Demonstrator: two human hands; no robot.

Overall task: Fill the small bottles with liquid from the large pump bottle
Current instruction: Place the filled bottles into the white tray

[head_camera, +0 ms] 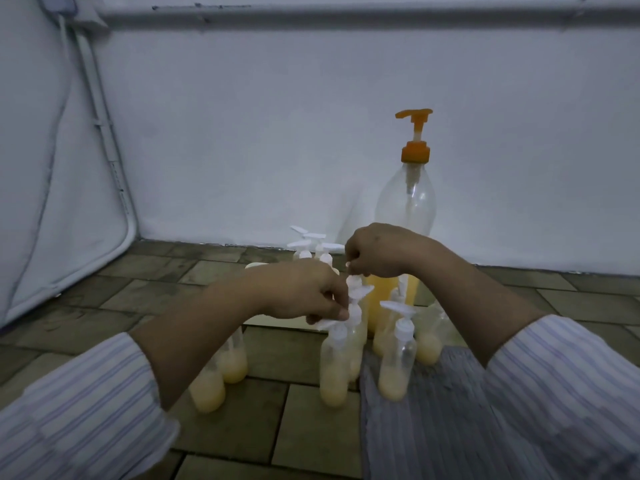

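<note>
White pump cap (354,284) pinched under right hand (375,251), left hand (304,294) gripping its bottle (355,323) just below — capping step, likely; next, twist it tight

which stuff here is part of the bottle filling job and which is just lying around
Part of the job:
- large pump bottle, orange pump
- small bottles holding yellow liquid
- left hand and right hand, at a small white pump top

Just lying about:
- grey cloth
- white pipe on the wall
</note>
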